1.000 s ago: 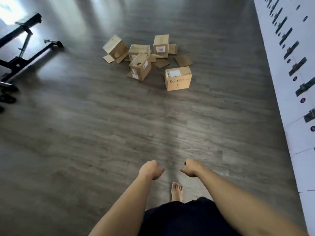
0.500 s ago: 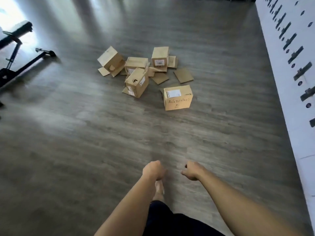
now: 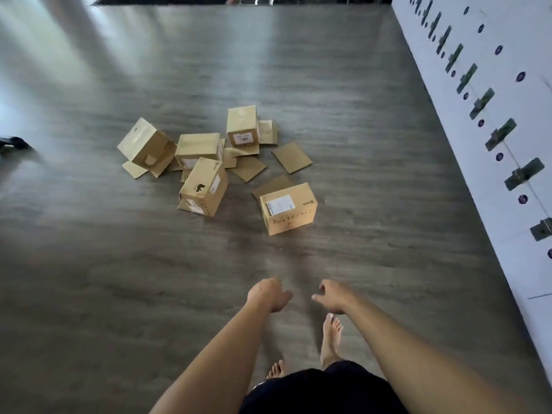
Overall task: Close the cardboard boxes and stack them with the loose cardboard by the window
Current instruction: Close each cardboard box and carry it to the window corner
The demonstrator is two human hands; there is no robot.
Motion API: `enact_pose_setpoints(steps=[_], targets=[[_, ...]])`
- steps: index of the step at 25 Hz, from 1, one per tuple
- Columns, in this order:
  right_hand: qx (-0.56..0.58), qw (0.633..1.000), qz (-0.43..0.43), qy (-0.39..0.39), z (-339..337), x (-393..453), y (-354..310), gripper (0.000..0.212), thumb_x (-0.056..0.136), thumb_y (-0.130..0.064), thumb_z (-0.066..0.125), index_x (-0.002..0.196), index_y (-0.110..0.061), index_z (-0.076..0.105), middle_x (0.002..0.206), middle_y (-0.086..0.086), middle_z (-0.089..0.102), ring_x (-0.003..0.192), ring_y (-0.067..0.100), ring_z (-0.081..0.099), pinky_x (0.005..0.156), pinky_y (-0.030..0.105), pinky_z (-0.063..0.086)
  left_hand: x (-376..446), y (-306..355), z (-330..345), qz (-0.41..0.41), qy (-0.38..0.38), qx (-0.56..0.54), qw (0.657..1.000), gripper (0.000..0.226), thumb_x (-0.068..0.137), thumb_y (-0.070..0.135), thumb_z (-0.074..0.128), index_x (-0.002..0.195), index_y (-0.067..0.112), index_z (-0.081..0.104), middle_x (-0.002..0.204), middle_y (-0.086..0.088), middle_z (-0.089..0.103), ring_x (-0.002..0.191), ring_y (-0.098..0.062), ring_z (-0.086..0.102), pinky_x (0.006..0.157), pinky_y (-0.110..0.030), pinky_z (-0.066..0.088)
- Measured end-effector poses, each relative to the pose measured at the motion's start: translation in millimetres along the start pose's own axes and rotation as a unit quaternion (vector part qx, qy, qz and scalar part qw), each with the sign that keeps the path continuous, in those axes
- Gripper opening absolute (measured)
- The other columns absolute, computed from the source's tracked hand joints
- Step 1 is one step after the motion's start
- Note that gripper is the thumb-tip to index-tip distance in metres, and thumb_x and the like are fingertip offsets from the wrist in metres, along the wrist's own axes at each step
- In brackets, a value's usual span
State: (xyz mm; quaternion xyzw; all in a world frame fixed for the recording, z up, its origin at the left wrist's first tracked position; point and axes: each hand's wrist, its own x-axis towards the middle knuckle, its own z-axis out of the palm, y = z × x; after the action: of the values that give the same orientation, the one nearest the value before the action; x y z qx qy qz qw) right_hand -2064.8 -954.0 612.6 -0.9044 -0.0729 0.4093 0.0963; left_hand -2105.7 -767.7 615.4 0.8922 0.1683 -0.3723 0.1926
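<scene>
Five brown cardboard boxes (image 3: 206, 162) and flat loose cardboard (image 3: 291, 156) lie at 12 o'clock on grey wood-grain floor (image 3: 89, 279); the left hand (image 3: 267, 294) and right hand (image 3: 333, 295), seemingly loosely curled, hold nothing.

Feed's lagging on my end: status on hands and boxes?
Left hand and right hand empty, loosely curled. Five cardboard boxes plus loose cardboard scattered on floor, untouched. Path clear.

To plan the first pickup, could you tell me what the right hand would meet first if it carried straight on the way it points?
Probably the nearest cardboard box, the one with handwriting on its side; only bare floor lies between it and the right hand, though depth is uncertain.
</scene>
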Motion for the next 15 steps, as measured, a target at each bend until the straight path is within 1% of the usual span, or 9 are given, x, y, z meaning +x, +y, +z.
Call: enact_pose_setpoints(steps=[4,6,7,9,12,13,15], targets=[[-0.038,0.999,0.001,-0.025,-59,72,16,0.046,0.093,-0.046,0.056,0.123,-0.012,0.060,0.130,0.013,0.063,0.117,0.031,0.060,0.086,0.030,0.046,57,29,-39,-0.017,-0.014,-0.005,1.000,0.053,0.092,0.049,0.052,0.133,0.016,0.058,0.134,-0.009,0.062,0.122,-0.030,0.059,0.100,-0.037,0.049],[-0.062,0.997,-0.014,-0.033,-100,108,17,0.037,0.094,-0.045,0.056,0.109,-0.012,0.064,0.128,0.015,0.064,0.116,0.031,0.060,0.082,0.030,0.045,79,44,-66,-0.039,-0.015,-0.022,0.999,0.051,0.091,0.048,0.052,0.131,0.016,0.059,0.131,-0.008,0.063,0.118,-0.029,0.060,0.098,-0.037,0.051],[-0.068,0.997,-0.020,-0.039,-121,124,13,0.035,0.094,-0.045,0.056,0.105,-0.013,0.063,0.128,0.015,0.064,0.116,0.031,0.060,0.081,0.029,0.044,90,50,-83,-0.052,-0.012,-0.030,0.998,0.052,0.091,0.049,0.052,0.130,0.016,0.059,0.130,-0.008,0.063,0.118,-0.029,0.060,0.097,-0.037,0.051],[-0.066,0.996,-0.037,-0.039,-164,158,3,0.040,0.095,-0.044,0.055,0.117,-0.011,0.061,0.131,0.014,0.062,0.118,0.030,0.058,0.085,0.029,0.045,116,61,-116,-0.079,0.006,-0.043,0.996,0.052,0.092,0.050,0.052,0.131,0.017,0.059,0.129,-0.007,0.064,0.116,-0.027,0.061,0.096,-0.036,0.051],[-0.063,0.996,-0.064,-0.008,-221,203,-9,0.046,0.095,-0.046,0.054,0.125,-0.012,0.058,0.133,0.012,0.060,0.121,0.030,0.056,0.091,0.031,0.045,158,84,-160,-0.089,0.034,-0.072,0.993,0.047,0.093,0.047,0.051,0.127,0.017,0.060,0.122,-0.004,0.065,0.101,-0.021,0.061,0.083,-0.032,0.049],[-0.068,0.996,-0.063,-0.013,-236,216,-11,0.047,0.095,-0.047,0.054,0.127,-0.013,0.058,0.134,0.012,0.059,0.123,0.030,0.056,0.093,0.032,0.046,170,95,-172,-0.083,0.030,-0.084,0.993,0.045,0.093,0.047,0.051,0.125,0.017,0.060,0.121,-0.004,0.065,0.100,-0.021,0.061,0.081,-0.032,0.048],[-0.078,0.995,-0.058,-0.020,-263,242,-15,0.048,0.094,-0.049,0.054,0.128,-0.015,0.059,0.135,0.012,0.060,0.123,0.030,0.056,0.094,0.033,0.046,194,116,-195,-0.062,0.013,-0.090,0.994,0.045,0.093,0.047,0.050,0.126,0.018,0.061,0.125,-0.005,0.066,0.111,-0.026,0.062,0.086,-0.033,0.049]])
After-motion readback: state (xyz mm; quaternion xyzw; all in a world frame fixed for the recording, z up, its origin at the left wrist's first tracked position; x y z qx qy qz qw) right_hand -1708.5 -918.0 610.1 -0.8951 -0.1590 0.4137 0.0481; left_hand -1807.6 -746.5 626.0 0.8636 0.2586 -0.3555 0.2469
